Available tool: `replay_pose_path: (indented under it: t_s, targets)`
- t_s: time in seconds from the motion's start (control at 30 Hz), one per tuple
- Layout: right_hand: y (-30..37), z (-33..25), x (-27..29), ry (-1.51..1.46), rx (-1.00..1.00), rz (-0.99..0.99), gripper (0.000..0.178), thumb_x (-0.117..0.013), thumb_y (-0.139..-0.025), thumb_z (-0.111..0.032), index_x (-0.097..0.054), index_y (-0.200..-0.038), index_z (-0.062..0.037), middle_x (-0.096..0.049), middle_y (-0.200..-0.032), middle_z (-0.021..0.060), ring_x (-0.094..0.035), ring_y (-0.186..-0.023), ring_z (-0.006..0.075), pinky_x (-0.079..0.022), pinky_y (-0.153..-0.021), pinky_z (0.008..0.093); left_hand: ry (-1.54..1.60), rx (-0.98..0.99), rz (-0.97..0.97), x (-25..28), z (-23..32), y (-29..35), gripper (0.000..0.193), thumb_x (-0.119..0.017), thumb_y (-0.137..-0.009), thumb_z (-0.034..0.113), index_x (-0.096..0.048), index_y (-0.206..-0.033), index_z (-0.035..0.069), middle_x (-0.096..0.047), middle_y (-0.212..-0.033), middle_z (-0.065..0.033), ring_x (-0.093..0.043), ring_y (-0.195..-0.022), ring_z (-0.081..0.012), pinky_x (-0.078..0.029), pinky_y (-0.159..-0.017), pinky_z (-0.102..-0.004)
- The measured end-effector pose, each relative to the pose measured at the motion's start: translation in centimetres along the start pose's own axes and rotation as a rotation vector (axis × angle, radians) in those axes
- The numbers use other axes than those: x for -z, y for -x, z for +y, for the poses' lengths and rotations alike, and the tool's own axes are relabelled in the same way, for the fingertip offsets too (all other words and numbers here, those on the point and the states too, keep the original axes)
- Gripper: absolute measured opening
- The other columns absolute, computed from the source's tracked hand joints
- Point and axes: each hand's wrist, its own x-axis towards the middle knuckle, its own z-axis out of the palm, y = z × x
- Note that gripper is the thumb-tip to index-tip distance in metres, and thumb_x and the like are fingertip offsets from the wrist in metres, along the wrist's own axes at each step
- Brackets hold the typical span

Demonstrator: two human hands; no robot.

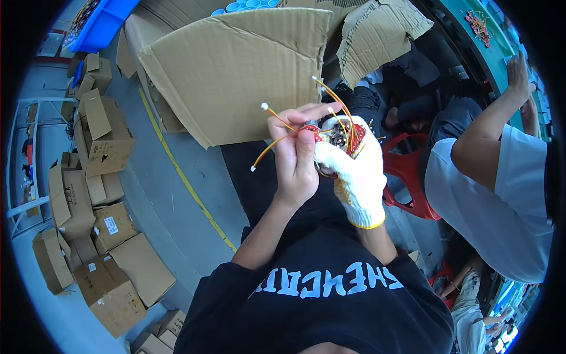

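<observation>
My bare left hand (293,159) is closed, with thumb and fingertips pinching a small round wired part (310,128) with a red face. From it and around the fingers run yellow and red wires (270,147) that end in small white plugs (265,106). Close beside it, my right hand (367,180), in a white knit glove with a yellow cuff, is wrapped round several similar wired parts (349,140). Red faces and metal show among them, and their wires stick up past the glove. Fingers and wires hide how many there are.
A large cardboard box (236,76) stands ahead, with light-blue round items (250,5) behind its flap. Cardboard boxes (106,141) line the left beyond a yellow floor line (177,168). At right, a co-worker (489,189) sits by a green bench (471,35) near a red stool (407,177).
</observation>
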Motion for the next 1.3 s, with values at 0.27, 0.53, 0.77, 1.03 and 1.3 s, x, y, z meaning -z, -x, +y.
replay_pose_path:
  t_s: [0.27, 0.53, 0.77, 1.03, 1.3]
  targets:
    - [-0.6, 0.4, 0.9, 0.194, 0.155, 0.084, 0.037, -0.077, -0.072, -0.007, -0.056, -0.102, -0.0010, -0.064, -0.086, 0.0051, -0.062, -0.077, 0.0089, -0.050, -0.069, 0.0230, -0.655, 0.103, -0.071, 2.3, 2.1, 0.2, 0.014, -0.063, -0.084, 0.004, -0.054, -0.095, 0.000, -0.061, -0.096, -0.0141, -0.057, -0.088, -0.0250, -0.045, -0.077, -0.0339]
    - [-0.8, 0.7, 1.3, 0.543, 0.673, 0.081, 0.031, -0.072, -0.069, 0.003, -0.059, -0.098, -0.0009, -0.065, -0.088, 0.0117, -0.066, -0.074, 0.0205, -0.051, -0.067, 0.0278, -0.665, -0.031, -0.084, 2.0, 2.5, 0.0, 0.015, -0.066, -0.080, 0.000, -0.056, -0.091, 0.000, -0.060, -0.087, -0.0110, -0.058, -0.081, -0.0265, -0.046, -0.071, -0.0329]
    - [-0.9, 0.9, 1.6, 0.688, 0.978, 0.087, 0.036, -0.069, -0.063, 0.007, -0.060, -0.096, -0.0010, -0.066, -0.087, 0.0135, -0.066, -0.076, 0.0277, -0.051, -0.067, 0.0302, -0.462, 0.086, -0.040, 1.3, 2.0, 1.5, 0.017, -0.058, -0.087, -0.004, -0.047, -0.101, -0.001, -0.051, -0.097, -0.0090, -0.056, -0.088, -0.0136, -0.048, -0.078, -0.0249]
    - [-0.6, 1.5, 1.4, 0.642, 1.004, 0.124, 0.033, -0.068, -0.061, 0.008, -0.061, -0.093, -0.0009, -0.067, -0.089, 0.0142, -0.066, -0.077, 0.0284, -0.052, -0.068, 0.0322, -0.436, 0.094, 0.003, 0.7, 1.9, 2.4, 0.019, -0.053, -0.089, -0.006, -0.043, -0.103, -0.001, -0.046, -0.098, -0.0075, -0.057, -0.087, -0.0117, -0.048, -0.077, -0.0236]
    - [-0.3, 1.7, 0.9, 0.534, 0.991, 0.135, 0.035, -0.071, -0.066, 0.006, -0.061, -0.098, -0.0009, -0.067, -0.090, 0.0153, -0.067, -0.080, 0.0275, -0.052, -0.072, 0.0310, -0.456, 0.027, 0.041, 0.4, 1.7, 2.4, 0.018, -0.051, -0.089, -0.007, -0.042, -0.103, -0.001, -0.047, -0.099, -0.0097, -0.057, -0.087, -0.0131, -0.048, -0.079, -0.0240]
